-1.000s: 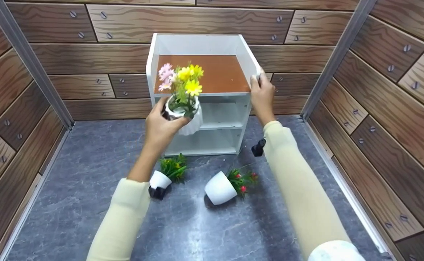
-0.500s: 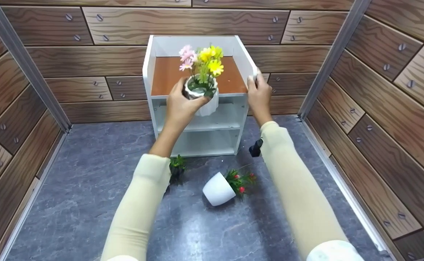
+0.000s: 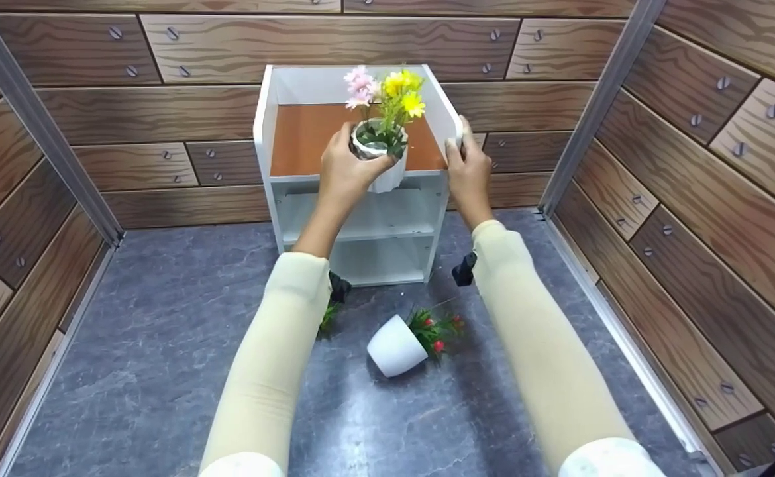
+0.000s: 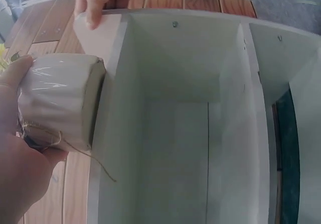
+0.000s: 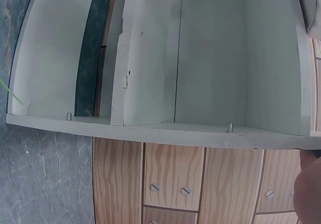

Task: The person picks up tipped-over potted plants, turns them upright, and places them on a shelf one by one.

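Note:
My left hand [image 3: 348,162] grips a white ribbed flower pot [image 3: 391,175] holding pink and yellow artificial flowers [image 3: 394,93]. The pot overlaps the front edge of the brown top of a small white shelf unit [image 3: 354,228]. In the left wrist view, twine [image 4: 60,136] is tied round the pot [image 4: 60,96], whose base is right by the shelf's top front edge. My right hand [image 3: 470,175] holds the front edge of the shelf's right side panel, thumb inside and fingers outside. In the right wrist view only part of that hand [image 5: 308,189] shows.
A smooth white pot [image 3: 397,346] with red-flowered greenery lies on its side on the grey marbled floor [image 3: 162,331]. Behind my left sleeve, green leaves [image 3: 328,320] of another plant peek out. Wood-patterned walls [image 3: 331,46] enclose the back and both sides.
My left hand has carried the flower pot rightward and forward, from before the shelf's left front to the top's front edge. My right hand keeps its hold on the side panel.

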A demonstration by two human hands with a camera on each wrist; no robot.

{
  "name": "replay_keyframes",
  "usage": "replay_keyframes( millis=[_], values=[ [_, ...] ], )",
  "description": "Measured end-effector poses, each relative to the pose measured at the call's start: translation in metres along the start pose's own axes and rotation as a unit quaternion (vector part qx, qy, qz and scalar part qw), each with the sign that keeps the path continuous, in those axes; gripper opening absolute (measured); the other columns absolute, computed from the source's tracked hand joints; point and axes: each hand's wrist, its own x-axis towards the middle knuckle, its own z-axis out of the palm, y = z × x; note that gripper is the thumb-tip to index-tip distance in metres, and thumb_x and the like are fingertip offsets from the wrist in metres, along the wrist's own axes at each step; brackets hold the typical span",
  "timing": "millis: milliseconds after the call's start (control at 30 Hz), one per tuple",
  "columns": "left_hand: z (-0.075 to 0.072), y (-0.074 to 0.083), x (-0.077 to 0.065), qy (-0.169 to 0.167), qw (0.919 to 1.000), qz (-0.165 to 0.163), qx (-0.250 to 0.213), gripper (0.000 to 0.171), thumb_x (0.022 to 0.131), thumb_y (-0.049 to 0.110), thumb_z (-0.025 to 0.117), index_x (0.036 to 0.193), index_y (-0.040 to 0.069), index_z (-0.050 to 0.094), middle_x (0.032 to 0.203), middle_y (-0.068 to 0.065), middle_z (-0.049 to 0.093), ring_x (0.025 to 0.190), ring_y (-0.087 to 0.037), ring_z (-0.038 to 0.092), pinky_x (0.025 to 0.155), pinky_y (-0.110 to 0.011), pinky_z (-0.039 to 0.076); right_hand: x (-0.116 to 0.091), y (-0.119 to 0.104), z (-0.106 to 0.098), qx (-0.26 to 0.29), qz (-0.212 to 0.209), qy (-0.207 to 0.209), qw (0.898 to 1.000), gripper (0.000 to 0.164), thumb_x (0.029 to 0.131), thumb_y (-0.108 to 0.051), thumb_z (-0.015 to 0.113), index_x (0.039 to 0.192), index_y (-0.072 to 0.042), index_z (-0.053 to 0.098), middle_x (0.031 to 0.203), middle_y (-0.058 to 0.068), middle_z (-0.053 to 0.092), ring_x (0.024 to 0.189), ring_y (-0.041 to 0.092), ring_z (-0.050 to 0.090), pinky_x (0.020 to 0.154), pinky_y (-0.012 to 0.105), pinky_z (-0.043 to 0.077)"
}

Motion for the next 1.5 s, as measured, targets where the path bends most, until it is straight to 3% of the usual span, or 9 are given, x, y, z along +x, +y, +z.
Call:
replay_keyframes(
  millis=[133,433,700,1167,1333,1500],
  values=[
    [0.006,0.003,0.007,-0.009,0.9998,-0.006,0.016,0.080,0.072,0.038,0.086,0.138,0.006,0.054,0.127,-0.010,0.062,0.115,-0.022,0.059,0.094,-0.033,0.052,0.000,0.001,-0.001,-0.001,-0.002,0.001,1.000,0.051,0.105,-0.019,0.054,0.154,-0.011,0.043,0.141,0.018,0.059,0.126,0.025,0.060,0.103,0.038,0.051],
    [0.030,0.011,0.023,-0.045,0.9986,-0.027,0.002,0.082,0.077,0.038,0.084,0.144,0.007,0.048,0.132,-0.010,0.058,0.116,-0.020,0.056,0.093,-0.030,0.051,0.000,0.003,-0.004,-0.001,-0.001,0.008,1.000,0.051,0.104,-0.021,0.055,0.153,-0.012,0.043,0.143,0.017,0.058,0.129,0.026,0.059,0.106,0.040,0.049],
    [0.051,0.013,0.036,-0.048,0.9986,-0.019,-0.011,0.075,0.079,0.037,0.085,0.139,0.007,0.051,0.128,-0.011,0.058,0.112,-0.019,0.057,0.092,-0.029,0.049,0.002,0.003,-0.003,-0.019,-0.007,0.008,1.000,0.051,0.104,-0.020,0.055,0.153,-0.011,0.044,0.142,0.019,0.058,0.130,0.028,0.057,0.109,0.040,0.047],
    [0.076,0.018,0.052,-0.058,0.9973,-0.045,-0.006,0.086,0.080,0.039,0.084,0.148,0.007,0.042,0.139,-0.010,0.054,0.120,-0.018,0.056,0.099,-0.030,0.048,0.003,0.001,0.000,-0.036,-0.017,0.029,0.999,0.049,0.102,-0.012,0.058,0.150,-0.009,0.049,0.133,0.022,0.063,0.120,0.030,0.064,0.099,0.040,0.053],
    [0.080,0.018,0.053,-0.059,0.9974,-0.040,-0.009,0.086,0.081,0.038,0.083,0.149,0.006,0.041,0.139,-0.011,0.053,0.120,-0.019,0.055,0.101,-0.031,0.047,0.001,0.001,0.001,-0.030,-0.020,0.026,0.999,0.049,0.102,-0.012,0.057,0.150,-0.009,0.048,0.132,0.021,0.065,0.108,0.023,0.067,0.091,0.035,0.055],
    [0.082,0.019,0.055,-0.073,0.9960,-0.051,-0.004,0.091,0.083,0.040,0.081,0.153,0.005,0.035,0.145,-0.012,0.048,0.125,-0.019,0.053,0.104,-0.031,0.046,-0.001,0.000,0.001,-0.046,-0.023,0.019,0.999,0.049,0.103,-0.015,0.055,0.152,-0.012,0.047,0.119,0.020,0.071,0.080,0.021,0.059,0.074,0.032,0.048]
  ],
)
